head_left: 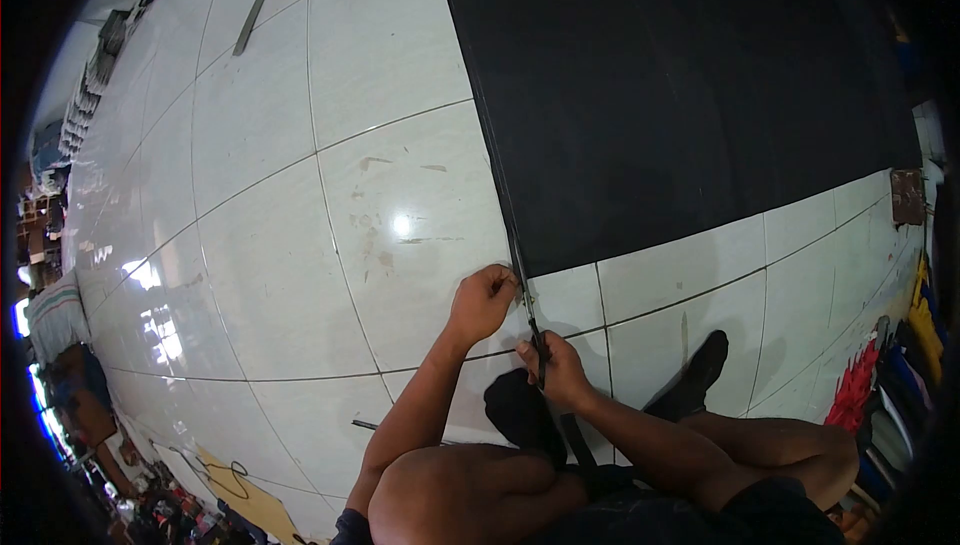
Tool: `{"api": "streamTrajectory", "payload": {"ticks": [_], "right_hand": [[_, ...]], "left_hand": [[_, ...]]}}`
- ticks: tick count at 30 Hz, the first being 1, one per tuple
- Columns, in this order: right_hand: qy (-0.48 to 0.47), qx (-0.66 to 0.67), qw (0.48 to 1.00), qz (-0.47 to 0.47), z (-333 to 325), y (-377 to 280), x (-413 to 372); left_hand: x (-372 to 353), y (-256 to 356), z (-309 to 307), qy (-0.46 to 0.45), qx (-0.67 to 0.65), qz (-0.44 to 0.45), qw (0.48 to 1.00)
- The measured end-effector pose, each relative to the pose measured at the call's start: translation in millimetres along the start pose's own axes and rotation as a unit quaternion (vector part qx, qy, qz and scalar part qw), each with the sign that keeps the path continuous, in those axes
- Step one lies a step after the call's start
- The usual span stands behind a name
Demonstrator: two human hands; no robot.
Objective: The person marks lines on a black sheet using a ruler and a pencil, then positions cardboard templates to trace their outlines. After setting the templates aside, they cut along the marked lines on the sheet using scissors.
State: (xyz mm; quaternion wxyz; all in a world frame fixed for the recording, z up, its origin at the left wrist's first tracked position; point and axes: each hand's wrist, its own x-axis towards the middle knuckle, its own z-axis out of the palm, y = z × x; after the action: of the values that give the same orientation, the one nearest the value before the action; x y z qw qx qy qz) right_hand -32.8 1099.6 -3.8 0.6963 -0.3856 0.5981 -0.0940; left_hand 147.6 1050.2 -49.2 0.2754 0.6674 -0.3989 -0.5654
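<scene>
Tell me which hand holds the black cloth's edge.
The left hand pinches the black cloth; the right hand grips a dark tool lower down.

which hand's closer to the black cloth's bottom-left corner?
Left. The left hand grips right at the black cloth corner; the right hand sits below it, holding the dark strip.

floor: white tiles, glossy, stained | light spot reflected mid-floor | cardboard laid lower left | clothes piled at right edge | goods stacked far left
</scene>
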Motion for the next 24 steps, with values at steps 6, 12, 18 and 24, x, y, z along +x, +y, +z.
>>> {"api": "streamTrajectory", "payload": {"ticks": [6,12,18,24], "right_hand": [[0.005,-0.002,1.000,-0.028,-0.4,-9.2,11.6],[0.012,-0.020,0.999,-0.030,-0.6,-15.3,25.1],[0.022,-0.045,0.998,-0.043,-3.6,-31.2,37.8],[0.023,0.002,0.999,-0.036,2.1,-54.5,45.6]], "left_hand": [[2.5,-8.1,-0.8,-0.001,-0.013,0.024,1.000],[-3.2,5.1,-4.7,0.007,0.023,0.036,0.999],[-3.7,1.9,-6.0,0.005,0.028,0.048,0.998],[-3.2,-2.7,-6.1,0.009,0.026,0.064,0.998]]}}
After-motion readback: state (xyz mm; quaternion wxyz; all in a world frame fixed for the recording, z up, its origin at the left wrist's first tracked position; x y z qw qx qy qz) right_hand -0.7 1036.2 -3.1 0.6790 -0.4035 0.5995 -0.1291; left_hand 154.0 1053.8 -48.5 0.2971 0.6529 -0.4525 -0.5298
